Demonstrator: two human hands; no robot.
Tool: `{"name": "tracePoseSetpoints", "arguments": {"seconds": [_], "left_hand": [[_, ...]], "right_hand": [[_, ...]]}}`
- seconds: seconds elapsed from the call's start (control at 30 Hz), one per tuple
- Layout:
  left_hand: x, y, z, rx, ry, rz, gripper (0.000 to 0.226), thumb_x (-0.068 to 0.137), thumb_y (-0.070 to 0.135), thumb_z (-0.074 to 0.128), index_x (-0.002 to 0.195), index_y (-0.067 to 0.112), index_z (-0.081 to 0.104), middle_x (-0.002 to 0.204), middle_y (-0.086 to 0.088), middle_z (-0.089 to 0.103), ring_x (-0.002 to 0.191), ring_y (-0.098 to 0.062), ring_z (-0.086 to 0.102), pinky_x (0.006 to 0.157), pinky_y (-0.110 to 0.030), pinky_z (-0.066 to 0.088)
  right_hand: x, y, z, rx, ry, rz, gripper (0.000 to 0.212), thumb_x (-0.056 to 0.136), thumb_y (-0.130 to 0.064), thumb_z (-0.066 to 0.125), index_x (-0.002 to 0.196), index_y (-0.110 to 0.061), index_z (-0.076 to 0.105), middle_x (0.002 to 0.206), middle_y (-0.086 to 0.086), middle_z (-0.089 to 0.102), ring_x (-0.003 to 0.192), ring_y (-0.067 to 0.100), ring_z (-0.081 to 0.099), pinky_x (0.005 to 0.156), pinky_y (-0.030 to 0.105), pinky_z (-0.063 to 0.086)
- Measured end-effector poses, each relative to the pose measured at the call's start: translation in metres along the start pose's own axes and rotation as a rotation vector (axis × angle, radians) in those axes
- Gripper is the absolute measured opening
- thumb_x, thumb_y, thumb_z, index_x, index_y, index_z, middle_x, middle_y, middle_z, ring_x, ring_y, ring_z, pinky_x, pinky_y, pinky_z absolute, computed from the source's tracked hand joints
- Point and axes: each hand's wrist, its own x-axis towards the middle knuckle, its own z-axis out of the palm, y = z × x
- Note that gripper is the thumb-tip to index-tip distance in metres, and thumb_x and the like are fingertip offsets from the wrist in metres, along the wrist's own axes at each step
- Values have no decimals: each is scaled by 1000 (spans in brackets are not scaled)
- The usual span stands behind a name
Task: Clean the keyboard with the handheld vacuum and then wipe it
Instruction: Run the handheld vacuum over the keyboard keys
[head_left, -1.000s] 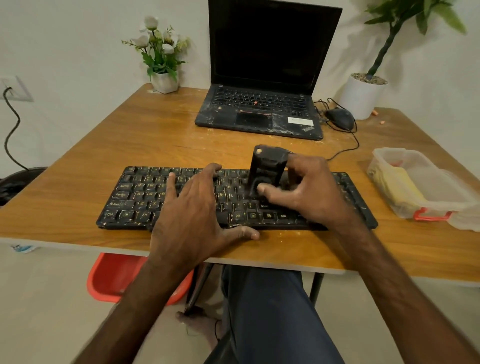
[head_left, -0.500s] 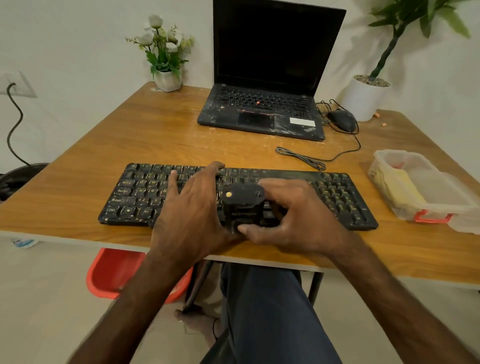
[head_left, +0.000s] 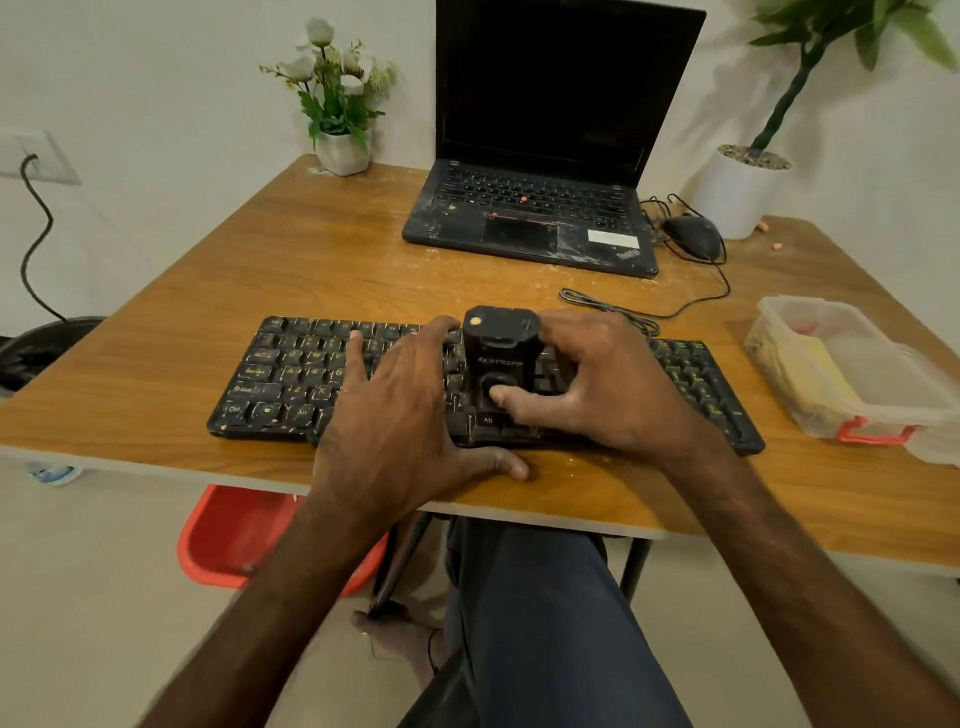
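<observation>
Head view: your right hand (head_left: 608, 387) is gripping the handheld vacuum (head_left: 500, 349), fingers curled round its body, thumb on its front. The vacuum is standing upright on the middle of the keyboard (head_left: 291, 374). Your left hand (head_left: 400, 415) is lying flat on the keyboard, fingers straight, holding nothing, just left of the vacuum. A laptop (head_left: 524, 218) is sitting behind the keyboard

Beyond the right hand (head_left: 597, 384) an open laptop (head_left: 530, 208) stands on the wooden table (head_left: 208, 291), with a mouse (head_left: 693, 234) and a potted plant (head_left: 737, 192) further right. Far beyond the left hand (head_left: 395, 415) sits a flowerpot (head_left: 340, 150). A clear plastic box (head_left: 852, 374) lies right of the right hand.
</observation>
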Motion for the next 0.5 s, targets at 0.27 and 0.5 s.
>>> {"name": "tracePoseSetpoints", "arguments": {"seconds": [0.27, 0.5], "left_hand": [[1, -1, 0, 30, -6, 3, 137, 52, 106, 36, 154, 17, 16, 154, -2, 43, 142, -17, 41, 120, -65, 12], [1, -1, 1, 30, -18, -4, 139, 51, 106, 35, 156, 16, 14, 157, -1, 39, 144, -16, 38, 120, -65, 12]], "right_hand": [[3, 1, 1, -16, -13, -11, 54, 80, -56, 63, 113, -15, 69, 90, -7, 68, 79, 12, 62, 67, 39, 53], [-1, -1, -2, 163, -138, -18, 52, 79, -49, 71, 118, -15, 68, 95, -6, 70, 82, 15, 65, 66, 42, 55]]}}
